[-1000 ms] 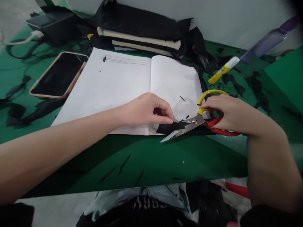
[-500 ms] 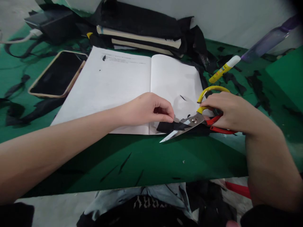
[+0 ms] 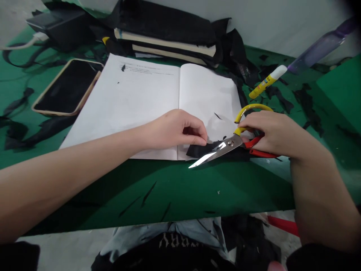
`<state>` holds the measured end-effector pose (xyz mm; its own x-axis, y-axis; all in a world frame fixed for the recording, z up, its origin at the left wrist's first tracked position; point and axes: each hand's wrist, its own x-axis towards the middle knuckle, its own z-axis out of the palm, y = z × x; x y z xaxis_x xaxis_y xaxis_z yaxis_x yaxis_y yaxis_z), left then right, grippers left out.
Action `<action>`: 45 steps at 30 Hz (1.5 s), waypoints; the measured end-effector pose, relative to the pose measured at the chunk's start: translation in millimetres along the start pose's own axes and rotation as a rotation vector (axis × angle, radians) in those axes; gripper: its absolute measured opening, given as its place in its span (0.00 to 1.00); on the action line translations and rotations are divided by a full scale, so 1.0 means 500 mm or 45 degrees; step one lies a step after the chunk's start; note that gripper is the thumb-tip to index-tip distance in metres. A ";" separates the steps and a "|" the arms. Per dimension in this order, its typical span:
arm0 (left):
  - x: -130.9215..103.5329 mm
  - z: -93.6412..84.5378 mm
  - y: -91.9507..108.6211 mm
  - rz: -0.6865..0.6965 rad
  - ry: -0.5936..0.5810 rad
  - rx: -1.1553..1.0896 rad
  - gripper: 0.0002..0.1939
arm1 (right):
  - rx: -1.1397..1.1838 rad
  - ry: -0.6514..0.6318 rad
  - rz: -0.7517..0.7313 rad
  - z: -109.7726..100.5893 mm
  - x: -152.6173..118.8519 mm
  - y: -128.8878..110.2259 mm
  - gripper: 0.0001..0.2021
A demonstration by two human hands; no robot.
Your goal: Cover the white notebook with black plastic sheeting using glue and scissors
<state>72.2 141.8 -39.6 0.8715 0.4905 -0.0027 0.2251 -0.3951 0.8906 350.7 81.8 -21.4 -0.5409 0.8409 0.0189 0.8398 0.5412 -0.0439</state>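
My left hand (image 3: 186, 130) pinches the edge of a small black piece (image 3: 199, 150), which lies over the lower right page of the open book (image 3: 141, 98). Around the scissors (image 3: 230, 143), by their yellow and red handles, my right hand (image 3: 267, 131) is closed. Their blades point left and lie close together across the black piece, just right of my left fingertips. The tips reach past the book's lower edge, over the green tabletop (image 3: 180, 195).
A phone (image 3: 69, 86) lies left of the book. Behind it are stacked books (image 3: 166, 43) under black material and a dark box (image 3: 60, 28) with a cable. A yellow glue stick (image 3: 267, 82) and a purple bottle (image 3: 318, 49) are at the right. Black scraps are scattered around.
The scissor blades have closed together over the black piece, and their tips have shifted slightly left. My left hand has barely moved and keeps its pinch.
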 end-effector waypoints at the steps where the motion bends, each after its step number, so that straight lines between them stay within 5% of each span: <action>1: 0.000 0.000 0.000 0.001 0.000 0.003 0.08 | -0.003 0.004 -0.002 0.001 0.000 0.000 0.07; 15: 0.001 0.000 -0.003 -0.010 0.065 0.005 0.07 | -0.008 0.002 -0.007 0.006 0.003 0.002 0.07; 28: 0.001 -0.001 -0.002 -0.064 0.301 -0.065 0.07 | 0.015 0.252 -0.008 0.006 -0.005 0.014 0.07; 35: -0.003 0.008 -0.001 -0.086 0.594 0.110 0.07 | 0.083 0.620 0.138 0.013 -0.008 0.022 0.06; 45: 0.003 0.013 -0.022 -0.081 0.717 0.430 0.20 | 0.120 0.781 0.505 0.039 -0.002 0.056 0.15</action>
<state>73.6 141.7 -52.2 0.5111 0.8163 0.2693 0.4731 -0.5287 0.7047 373.8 95.7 -42.2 -0.0509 0.8416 0.5377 0.9442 0.2160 -0.2486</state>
